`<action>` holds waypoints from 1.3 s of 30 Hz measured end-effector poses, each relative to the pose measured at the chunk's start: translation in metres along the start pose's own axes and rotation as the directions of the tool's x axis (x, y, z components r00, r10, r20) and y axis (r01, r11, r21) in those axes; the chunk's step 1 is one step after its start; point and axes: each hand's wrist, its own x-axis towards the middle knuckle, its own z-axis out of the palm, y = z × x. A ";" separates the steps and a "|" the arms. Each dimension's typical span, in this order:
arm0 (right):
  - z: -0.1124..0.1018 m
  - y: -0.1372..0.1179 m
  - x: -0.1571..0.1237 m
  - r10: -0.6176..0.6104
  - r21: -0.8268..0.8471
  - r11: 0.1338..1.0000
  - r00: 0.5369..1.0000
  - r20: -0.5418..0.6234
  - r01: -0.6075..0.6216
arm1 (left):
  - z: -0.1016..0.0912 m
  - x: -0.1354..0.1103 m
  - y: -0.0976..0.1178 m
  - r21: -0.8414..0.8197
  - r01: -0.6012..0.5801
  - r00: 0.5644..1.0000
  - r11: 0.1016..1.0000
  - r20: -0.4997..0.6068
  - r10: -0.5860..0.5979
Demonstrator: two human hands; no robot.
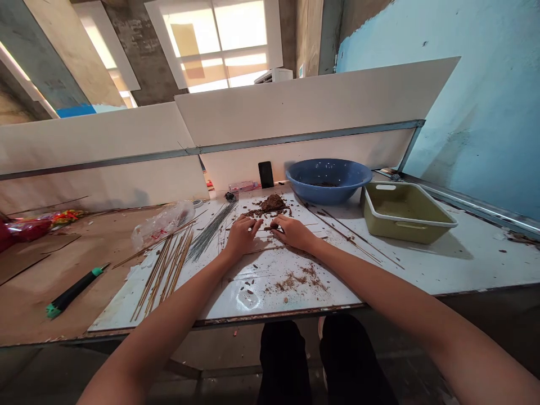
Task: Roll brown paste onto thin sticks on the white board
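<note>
At the far left, crumpled red plastic packets (25, 229) lie on a brown wooden table (50, 250), and a black-and-green handled tool (76, 291) rests near its front edge. A scuffed white board (270, 295) covers the rest of the table. On it, a clear plastic bag (162, 225) sits behind a loose spread of thin bamboo sticks (162, 275), with a fan of fine grey wires (210, 232) just beside them.

The left hand (242, 236) and right hand (292, 232) curve down side by side, their fingers almost meeting over a thin dark stick (270, 228). Both grips look partly curled, but whether either is closed on the stick cannot be told. Just beyond the fingertips sits a lump of crumbly brown clay (273, 202), with crumbs strewn around it and across the board nearer the person.

Behind the lump, a black phone (265, 174) stands against a white partition (307, 107). To its right, a blue plastic bowl (328, 194) holds a little dark residue. Long sticks (350, 239) lie slantwise beyond the right hand, and a shallow olive-green tray (400, 230) with a white rim sits farthest right.
</note>
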 end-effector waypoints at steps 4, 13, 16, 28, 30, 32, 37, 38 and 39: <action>0.000 0.001 0.000 -0.002 -0.002 1.000 1.000 0.019 0.002 | 0.000 0.000 -0.002 0.010 0.025 1.000 1.000 -0.017 -0.025; 0.000 0.000 -0.001 -0.001 0.001 1.000 1.000 0.031 0.001 | 0.006 -0.001 -0.005 -0.041 0.099 0.994 0.994 -0.046 -0.101; -0.001 -0.001 -0.001 0.000 0.007 1.000 0.999 0.034 0.000 | 0.008 -0.001 -0.008 -0.084 0.135 0.989 0.987 -0.049 -0.140; -0.002 -0.004 -0.001 0.013 -0.022 1.000 0.998 0.056 -0.012 | 0.007 -0.001 -0.005 -0.054 0.121 0.990 0.991 -0.070 -0.125; -0.002 -0.004 -0.001 0.021 -0.029 0.999 0.998 0.061 -0.019 | 0.007 -0.001 -0.006 -0.001 0.107 0.990 0.994 -0.094 -0.107; -0.003 -0.005 -0.001 0.027 -0.035 0.999 0.997 0.065 -0.025 | 0.007 -0.001 -0.007 0.034 0.098 0.992 0.995 -0.079 -0.095; -0.002 -0.003 0.000 0.012 -0.027 1.000 0.999 0.047 -0.011 | 0.006 -0.001 -0.002 0.065 -0.066 0.993 0.996 0.105 0.059; -0.001 -0.002 0.001 0.007 -0.025 1.000 0.999 0.046 -0.006 | 0.007 -0.001 -0.001 0.073 -0.096 0.987 0.993 0.138 0.085; -0.001 -0.002 0.001 0.003 -0.023 1.000 0.999 0.045 -0.002 | 0.007 -0.001 0.000 0.081 -0.115 0.981 0.990 0.164 0.101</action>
